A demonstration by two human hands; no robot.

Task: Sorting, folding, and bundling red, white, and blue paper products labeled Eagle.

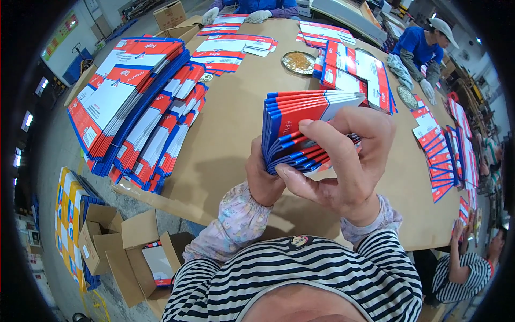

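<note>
Grasps a fanned sheaf of red, white and blue cartons [300,114] with left hand [264,177] and right hand [351,172]. Shows white lettering [287,127] on red, too small to read.

Left hand [263,180]: low and in tight, closed in a hold, fingers mostly hidden from us!
Right hand [354,153]: bare, raised alongside, well bent at the knuckles.
Right thumb [308,185]: stretched out leftward, tip right beside the left hand.
Right index finger [335,142]: arched above that thumb, a clear gap between.
Forearms [236,214]: both covered, angled up from the torso, elbows bent.
</note>
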